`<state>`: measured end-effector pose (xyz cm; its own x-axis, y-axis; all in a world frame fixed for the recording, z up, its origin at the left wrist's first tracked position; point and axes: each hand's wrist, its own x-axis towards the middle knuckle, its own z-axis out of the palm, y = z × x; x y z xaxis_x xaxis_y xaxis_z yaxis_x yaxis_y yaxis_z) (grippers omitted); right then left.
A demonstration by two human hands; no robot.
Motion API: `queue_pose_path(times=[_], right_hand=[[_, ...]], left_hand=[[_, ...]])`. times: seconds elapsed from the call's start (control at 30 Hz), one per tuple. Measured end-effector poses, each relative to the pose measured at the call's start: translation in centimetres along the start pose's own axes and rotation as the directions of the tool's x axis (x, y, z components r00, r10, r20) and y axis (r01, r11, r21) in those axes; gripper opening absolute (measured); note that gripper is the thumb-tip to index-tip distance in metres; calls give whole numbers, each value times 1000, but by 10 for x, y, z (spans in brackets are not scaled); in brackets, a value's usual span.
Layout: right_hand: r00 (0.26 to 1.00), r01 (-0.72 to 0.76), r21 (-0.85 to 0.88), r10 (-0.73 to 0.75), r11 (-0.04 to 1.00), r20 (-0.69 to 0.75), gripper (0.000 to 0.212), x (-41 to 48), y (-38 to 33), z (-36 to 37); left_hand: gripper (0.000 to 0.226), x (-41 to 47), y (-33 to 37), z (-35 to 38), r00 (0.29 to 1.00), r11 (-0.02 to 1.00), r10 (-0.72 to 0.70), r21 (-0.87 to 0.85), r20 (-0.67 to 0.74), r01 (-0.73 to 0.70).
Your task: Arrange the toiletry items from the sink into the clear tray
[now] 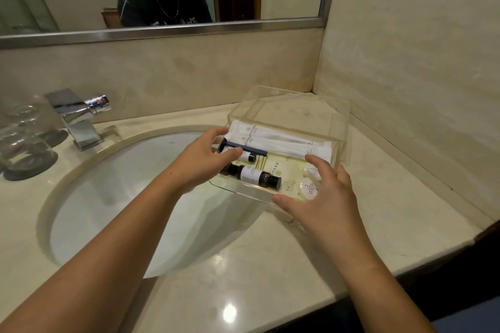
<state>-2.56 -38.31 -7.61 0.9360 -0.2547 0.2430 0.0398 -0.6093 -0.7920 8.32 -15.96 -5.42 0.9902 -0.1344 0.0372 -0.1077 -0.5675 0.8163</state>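
Clear drinking glasses (25, 143) stand at the polished stone counter's (243, 278) left edge beside a chrome faucet (78, 116) behind the oval white basin (130, 197). The left hand (205, 159) grips the clear tray's (319, 116) left end, fingers curled around the wall. The boxy acrylic tray sits by the counter's back right corner, long axis left-right, overhanging the basin. Dark bottles (257, 176), white sachets (281, 138) and round soaps (309, 188) lie inside. The right hand (322, 197) clasps its near right corner.

The tray (341, 119) sits on the surface (270, 273) right of the sink (130, 197), bottles (253, 174) and sachets (278, 138) inside.
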Motion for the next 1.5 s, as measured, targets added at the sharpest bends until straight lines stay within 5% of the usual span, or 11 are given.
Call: queue_pose_path(times=[0.9,1.17,1.5], right_hand=[[998,-65,-117,63,991,-23,102,37,3,-7],[997,-6,-175,-7,985,-75,89,50,7,-2],[992,16,-251,-47,968,-115,77,64,10,-3]], left_hand=[[52,44,3,11,994,994,61,100,-89,-52],[35,54,4,20,985,975,161,162,-57,-150],[47,62,-3,27,982,947,191,265,-8,-182]])
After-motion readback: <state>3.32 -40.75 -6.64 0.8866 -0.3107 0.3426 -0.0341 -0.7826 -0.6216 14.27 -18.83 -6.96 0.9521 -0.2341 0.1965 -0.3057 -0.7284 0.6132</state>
